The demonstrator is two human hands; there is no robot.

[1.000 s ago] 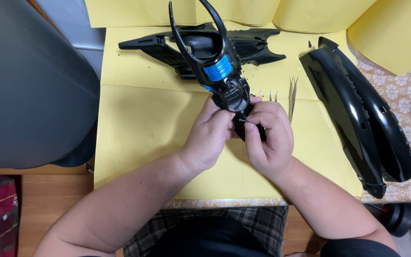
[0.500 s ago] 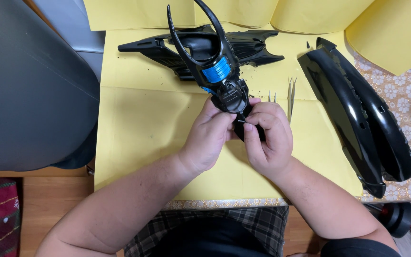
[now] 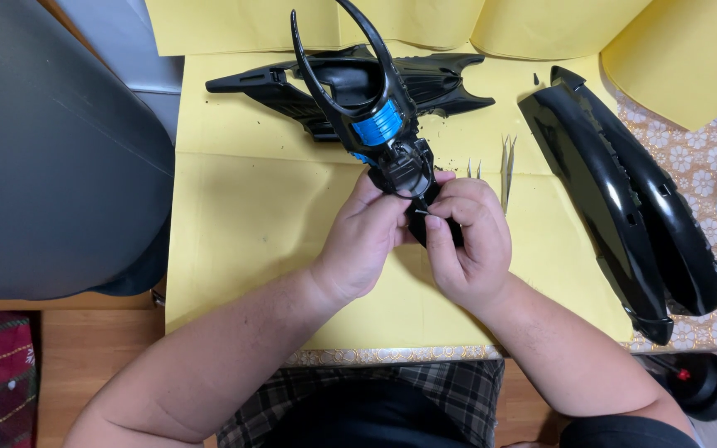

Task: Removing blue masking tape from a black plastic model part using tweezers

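Yellow paper sheets point(image 3: 251, 216) cover the table, with a long black curved shell point(image 3: 624, 199) (glossy, in two halves) lying at the right. Above the paper's middle, the left hand point(image 3: 364, 241) and right hand point(image 3: 468, 241), pressed close together, grip a black horned plastic part point(image 3: 367, 108) with a blue band, the right fingertips pinching a small pin point(image 3: 421, 212).

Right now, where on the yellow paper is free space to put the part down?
Free: yellow paper left of the left hand, below the flat black part. Smaller patch: between the right hand and the long black shells. Crowded: by the tweezers.
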